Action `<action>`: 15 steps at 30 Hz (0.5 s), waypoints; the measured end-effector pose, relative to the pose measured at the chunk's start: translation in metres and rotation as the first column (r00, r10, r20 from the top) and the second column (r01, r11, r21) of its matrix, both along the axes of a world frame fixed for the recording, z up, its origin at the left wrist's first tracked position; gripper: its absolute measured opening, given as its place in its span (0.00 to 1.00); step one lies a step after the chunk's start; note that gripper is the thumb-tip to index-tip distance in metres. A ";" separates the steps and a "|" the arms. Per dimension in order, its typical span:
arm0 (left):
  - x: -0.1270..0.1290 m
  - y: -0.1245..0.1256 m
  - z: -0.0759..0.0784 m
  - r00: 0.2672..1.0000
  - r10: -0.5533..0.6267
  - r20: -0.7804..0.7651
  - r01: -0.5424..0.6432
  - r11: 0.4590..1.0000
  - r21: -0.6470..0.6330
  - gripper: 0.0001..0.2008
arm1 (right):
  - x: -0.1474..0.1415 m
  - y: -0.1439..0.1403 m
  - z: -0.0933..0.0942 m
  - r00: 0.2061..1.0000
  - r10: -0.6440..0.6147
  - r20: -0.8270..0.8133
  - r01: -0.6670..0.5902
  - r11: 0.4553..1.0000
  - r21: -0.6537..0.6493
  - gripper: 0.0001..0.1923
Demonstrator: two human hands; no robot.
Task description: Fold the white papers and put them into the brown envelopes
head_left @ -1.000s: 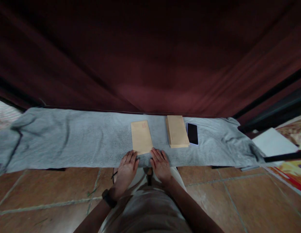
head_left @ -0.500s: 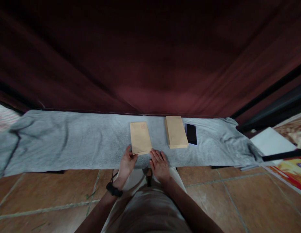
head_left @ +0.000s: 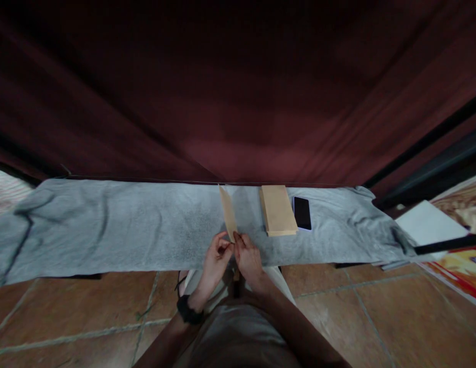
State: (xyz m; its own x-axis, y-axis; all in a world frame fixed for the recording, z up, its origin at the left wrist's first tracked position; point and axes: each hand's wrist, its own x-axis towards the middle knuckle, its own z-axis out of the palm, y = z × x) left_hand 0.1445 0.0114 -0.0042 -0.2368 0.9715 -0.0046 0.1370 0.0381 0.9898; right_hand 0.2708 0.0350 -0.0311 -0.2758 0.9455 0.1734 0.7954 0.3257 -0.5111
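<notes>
A brown paper envelope point(head_left: 228, 212) stands tilted on its long edge above the grey cloth, so it looks like a narrow strip. Its near end is pinched by my left hand point(head_left: 217, 254) and my right hand point(head_left: 248, 255), which come close together there. Both hands have their fingers closed at that end; the fingertips partly hide it. To the right lies a stack of brown envelopes point(head_left: 279, 208), apart from my hands. Beside the stack a dark-screened phone point(head_left: 302, 213) rests on the cloth.
The grey cloth point(head_left: 118, 220) covers a long narrow surface, with a dark red curtain point(head_left: 238, 102) behind it. At the right are a white flat object point(head_left: 429, 222) and a red and yellow printed sheet point(head_left: 462, 271). Below is a tiled floor point(head_left: 337, 306).
The envelope lay flat before; now it is raised and turned up on edge. My left hand has moved right, close to my right hand, whose spread fingers have closed on the envelope.
</notes>
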 end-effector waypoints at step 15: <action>-0.005 0.002 -0.018 0.930 0.120 0.347 -0.020 0.960 -0.278 0.29 | -0.007 -0.004 -0.003 0.212 -0.506 -0.836 -0.270 0.792 -0.548 0.26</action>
State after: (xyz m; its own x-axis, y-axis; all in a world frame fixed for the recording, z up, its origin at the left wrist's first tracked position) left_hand 0.1399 0.0130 -0.0221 -0.2384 0.9035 -0.3561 -0.2359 0.3018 0.9237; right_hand 0.2636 0.0310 -0.0344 -0.1509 0.9474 -0.2823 -0.3989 -0.3197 -0.8595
